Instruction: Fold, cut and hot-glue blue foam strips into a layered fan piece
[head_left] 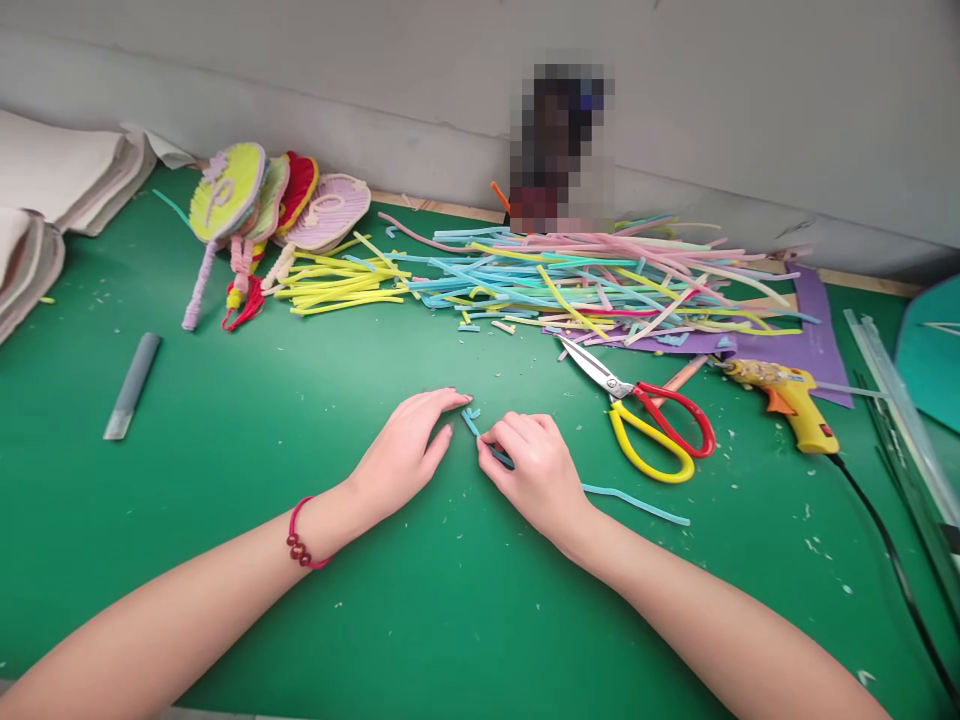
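Note:
My right hand (534, 470) pinches a light blue pipe cleaner (637, 500) whose tail runs out to the right along the green mat. Its front end (470, 418), with short bits branching off, pokes out between my two hands. My left hand (412, 440) rests on its side just left of that end, thumb and fingers apart and nothing visible between them. A red bracelet with beads circles the left wrist. Scissors (615, 388) with one red and one yellow handle lie open, to the right beyond my right hand.
Pipe cleaners (570, 280) in many colours are heaped at the back, partly over a purple sheet (821, 330). A yellow glue gun (795, 400) with a black cord lies right. Fuzzy fan shapes (229, 190) stand back left. A grey stick (133, 385) lies left, near paper stacks (67, 170).

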